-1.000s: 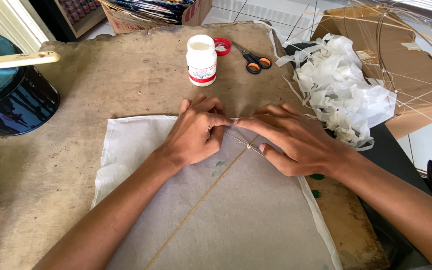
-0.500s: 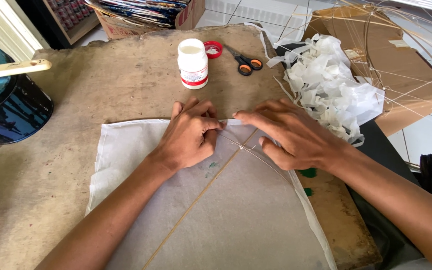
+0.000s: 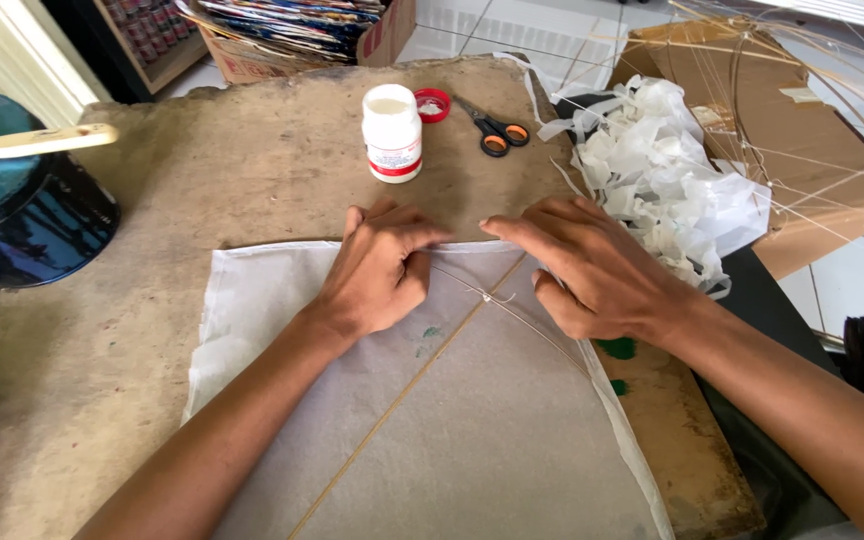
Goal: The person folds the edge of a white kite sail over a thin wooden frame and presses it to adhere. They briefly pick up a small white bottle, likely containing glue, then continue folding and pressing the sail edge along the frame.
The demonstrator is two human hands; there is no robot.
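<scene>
Worn brown board (image 3: 252, 180) is seen as the work surface, laid over white floor tiles, with flattened cardboard (image 3: 812, 150) at the far right.

Since 1.0 s ago the 2 hands have been drawn apart: then the fingertips met over the stick crossing, now a gap lies between them and the crossing is uncovered. The joint is judged to have been released, so pressing or smoothing along the paper's top edge seems to be in hand.

- Left hand (image 3: 377, 270): laid palm down on the paper, fingers half curled, tips pressed at the folded top edge. Nothing is gripped.
- Right hand (image 3: 597, 275): spread flat, fingers extended leftward along the same edge, thumb tucked under. Whether the thin stick is pinched under the thumb cannot be told; most likely nothing is held.

White tissue paper sheet (image 3: 472, 440) is spread at the near middle of the board, slightly translucent, its left margin wrinkled. 2 thin bamboo sticks are seen on it: 1 straight spine (image 3: 392, 400) run diagonally, 1 bowed spar (image 3: 522, 315) curved to the right. They cross just between the hands. Small green marks show near the crossing.

Beyond the hands are noted a white glue bottle (image 3: 392, 132), its red cap (image 3: 433, 104) beside it, and scissors (image 3: 497, 130). Crumpled white paper scraps (image 3: 667, 180) are piled at right; a dark blue pot (image 3: 22, 220) with a wooden handle stands at left.
</scene>
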